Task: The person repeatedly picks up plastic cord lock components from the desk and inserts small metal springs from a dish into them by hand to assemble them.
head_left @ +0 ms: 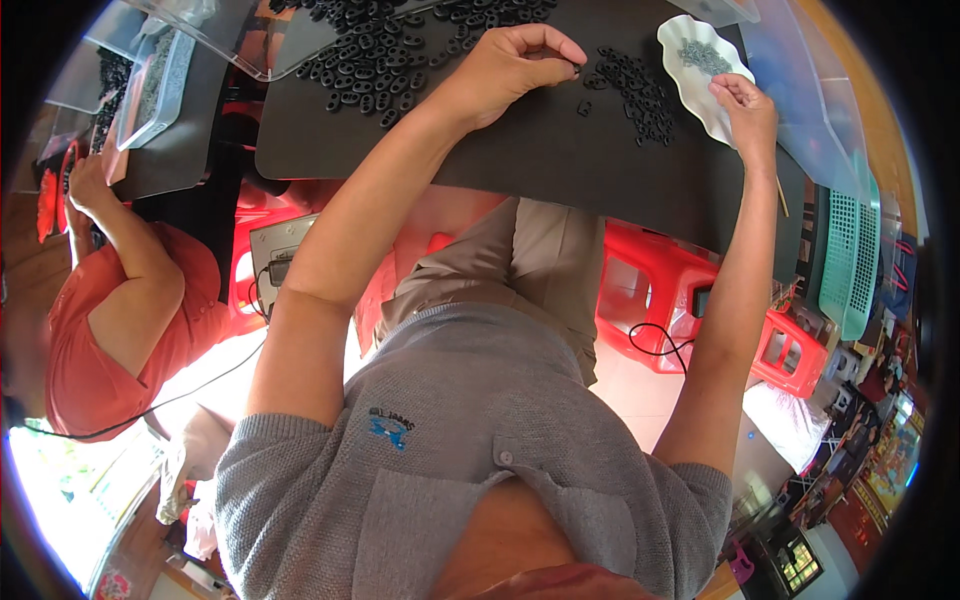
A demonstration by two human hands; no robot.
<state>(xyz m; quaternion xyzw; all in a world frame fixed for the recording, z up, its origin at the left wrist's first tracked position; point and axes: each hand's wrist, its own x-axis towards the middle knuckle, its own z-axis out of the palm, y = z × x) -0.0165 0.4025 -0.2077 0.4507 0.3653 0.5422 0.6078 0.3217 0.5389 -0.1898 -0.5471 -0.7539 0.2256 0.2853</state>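
My left hand (510,72) is above the dark table, thumb and forefinger pinched on a small black part (577,70) that is mostly covered by the fingertips. Just right of it lies a loose heap of small black parts with holes (640,95). My right hand (748,112) is at the near rim of a white wavy-edged dish (690,100), its fingertips pressed together. Whatever they hold, if anything, is too small to make out. Tiny grey pieces (704,56) lie in the dish.
A big pile of black oval two-holed parts (375,65) covers the table's far left. Clear plastic bins (810,110) stand at the right, beside a green basket (850,260). Red stools (650,270) are below the table. Another person in red (140,310) works at the left.
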